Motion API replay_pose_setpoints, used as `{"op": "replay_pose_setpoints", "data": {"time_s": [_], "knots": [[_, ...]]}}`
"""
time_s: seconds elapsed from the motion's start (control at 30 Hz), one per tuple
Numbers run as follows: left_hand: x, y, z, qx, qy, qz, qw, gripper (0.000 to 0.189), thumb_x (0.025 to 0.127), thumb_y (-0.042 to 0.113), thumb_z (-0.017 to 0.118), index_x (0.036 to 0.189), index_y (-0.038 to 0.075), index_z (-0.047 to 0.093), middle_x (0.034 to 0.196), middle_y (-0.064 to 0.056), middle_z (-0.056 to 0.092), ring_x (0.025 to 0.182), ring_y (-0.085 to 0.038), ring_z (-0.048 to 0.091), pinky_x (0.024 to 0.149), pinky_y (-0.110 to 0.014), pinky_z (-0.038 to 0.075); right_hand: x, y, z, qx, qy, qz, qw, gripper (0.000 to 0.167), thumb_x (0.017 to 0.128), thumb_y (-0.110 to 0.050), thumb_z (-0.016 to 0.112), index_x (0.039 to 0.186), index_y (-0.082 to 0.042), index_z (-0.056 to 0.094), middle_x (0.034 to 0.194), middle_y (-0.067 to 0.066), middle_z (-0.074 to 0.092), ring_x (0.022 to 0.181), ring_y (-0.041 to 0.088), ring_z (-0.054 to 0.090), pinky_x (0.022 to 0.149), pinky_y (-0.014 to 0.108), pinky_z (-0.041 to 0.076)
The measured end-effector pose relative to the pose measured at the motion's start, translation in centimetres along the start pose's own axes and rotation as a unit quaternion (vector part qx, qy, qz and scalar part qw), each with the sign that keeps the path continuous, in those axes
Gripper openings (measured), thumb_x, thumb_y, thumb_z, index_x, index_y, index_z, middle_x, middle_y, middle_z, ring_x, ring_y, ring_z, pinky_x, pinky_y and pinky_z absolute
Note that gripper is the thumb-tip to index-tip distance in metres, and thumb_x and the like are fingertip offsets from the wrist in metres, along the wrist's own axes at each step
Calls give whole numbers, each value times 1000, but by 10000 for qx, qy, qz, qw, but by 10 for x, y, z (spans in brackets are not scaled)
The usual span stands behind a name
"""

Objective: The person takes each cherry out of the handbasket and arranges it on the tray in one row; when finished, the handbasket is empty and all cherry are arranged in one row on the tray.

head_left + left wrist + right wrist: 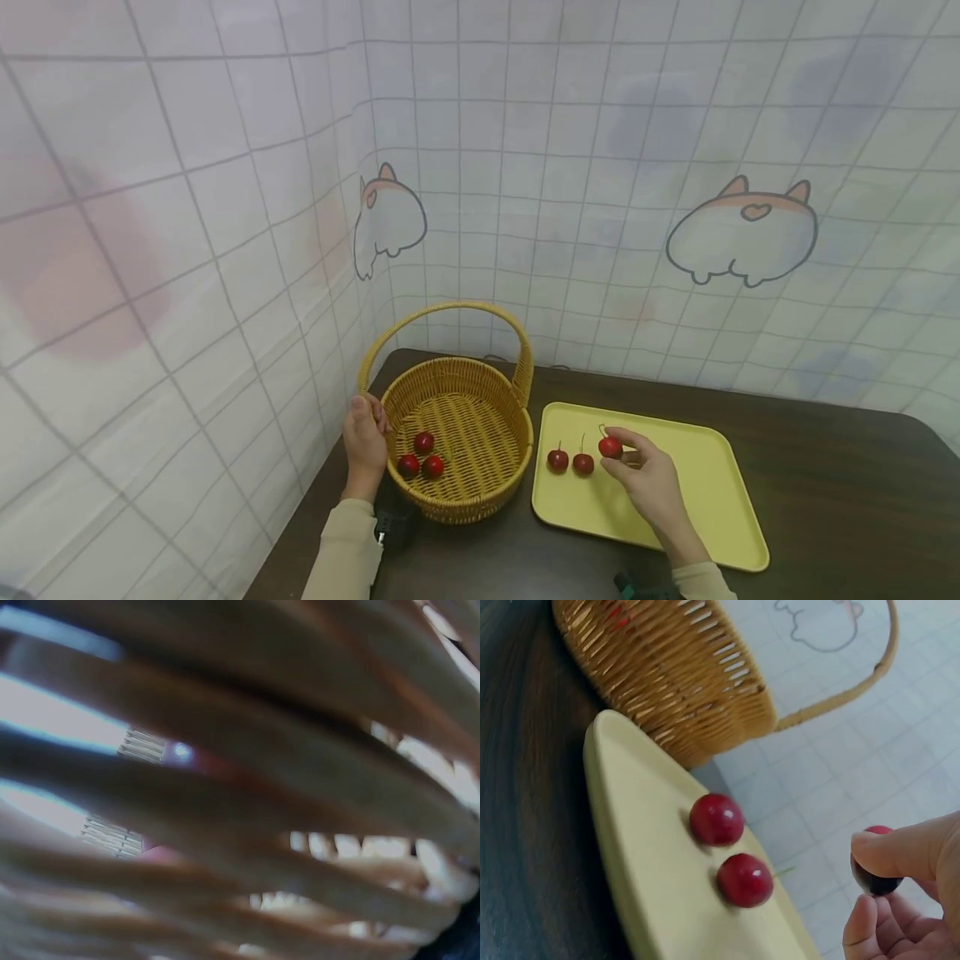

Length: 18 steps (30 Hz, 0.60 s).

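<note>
My left hand [365, 437] grips the left rim of a round wicker basket [465, 504], close to the foot of its tall handle. Three red cherries lie inside the basket on its left side, one of them a cherry [423, 442] behind the other two. Between thumb and fingertips my right hand [648, 479] pinches a cherry [877, 883] by its sides, its stem pointing up, over the yellow tray [705, 475]. Two more stemmed cherries, a left one [557, 461] and a right one [583, 464], sit on the tray's left part. Blurred basket weave fills the left wrist view.
The basket and tray stand side by side on a dark wooden table [840, 492], basket on the left. A white gridded cloth [570, 208] with cartoon animals hangs behind and to the left. The basket's handle [465, 305] arches high over its back.
</note>
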State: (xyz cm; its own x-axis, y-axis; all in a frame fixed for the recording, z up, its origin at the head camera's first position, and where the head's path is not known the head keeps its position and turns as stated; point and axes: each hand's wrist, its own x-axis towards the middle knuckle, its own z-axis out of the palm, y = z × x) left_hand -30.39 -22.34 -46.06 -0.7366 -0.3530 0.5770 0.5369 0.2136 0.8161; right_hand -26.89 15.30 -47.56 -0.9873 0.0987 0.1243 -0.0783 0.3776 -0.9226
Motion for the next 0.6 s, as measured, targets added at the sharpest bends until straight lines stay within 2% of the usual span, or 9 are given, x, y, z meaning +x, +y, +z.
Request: {"op": "replay_pose_setpoints", "data": {"time_s": [0.23,0.37,0.5,0.6], "knots": [[1,5,1,116,-2,-27,9999,63,108,32,20,76,-19,39,60,-35,34,51,-34,40,52,-33,46,4,13,-1,-5,170,446,9989,43,86,-7,73,128,-7,60,119,17,64,87,12,60,61,24,48],[0,6,1,114,-22,-30,9999,63,108,31,20,76,-19,38,60,-35,34,51,-33,40,52,-31,46,4,23,0,-233,231,472,9983,41,85,-6,74,125,-4,61,121,19,64,90,17,65,63,23,50],[-1,7,1,111,-9,-63,9999,63,108,31,20,76,-19,38,60,-35,34,50,-26,41,52,-29,46,3,31,2,-397,290,413,9979,39,85,-5,75,121,-2,62,116,21,66,89,21,67,64,21,50],[-1,7,0,153,21,-63,9999,62,109,31,20,77,-19,39,60,-35,35,50,-22,42,52,-29,46,4,33,4,-511,321,362,9975,38,84,-7,76,120,-2,63,113,22,67,85,19,67,62,21,49]]}}
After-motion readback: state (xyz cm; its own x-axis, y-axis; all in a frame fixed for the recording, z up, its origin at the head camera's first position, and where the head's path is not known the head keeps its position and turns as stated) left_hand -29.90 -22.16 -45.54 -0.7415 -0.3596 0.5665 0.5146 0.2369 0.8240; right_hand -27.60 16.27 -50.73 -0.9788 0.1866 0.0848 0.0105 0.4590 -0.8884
